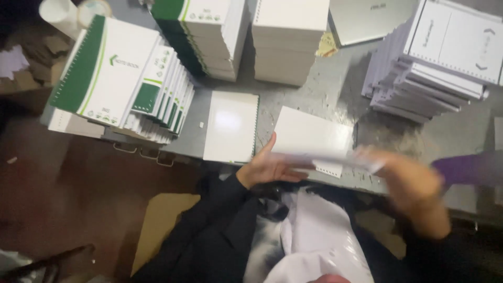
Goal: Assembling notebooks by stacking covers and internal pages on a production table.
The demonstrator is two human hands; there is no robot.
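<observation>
Blur smears most of my right hand and the far end of the white sheet stack it carries, so I cannot make out the fingers there or tell how firmly that grip is closed; it seems wrapped over the stack's right end. My left hand is clearer: palm turned up, thumb raised towards the bench, fingers flat under the stack's left end, supporting rather than clamping it. The stack hangs level just off the bench's near edge, above my lap, and it overlaps a white pad lying at that edge, so the line between the two is hard to read. Both forearms come in from the bottom in dark sleeves, the right one bent sharply at the wrist. Left of the pad, a white spiral-bound notebook lies flat at the near edge, its binding along the right side. At the bench's left end a slanted row of green-and-white notebooks leans over, partly overhanging the edge. Two taller piles stand along the far edge, cut off by the top of the picture. At the far right corner a fanned heap of pale spiral notebooks is also cropped. A purple shape at the right edge is too blurred to identify. White cloth covers my lap.
</observation>
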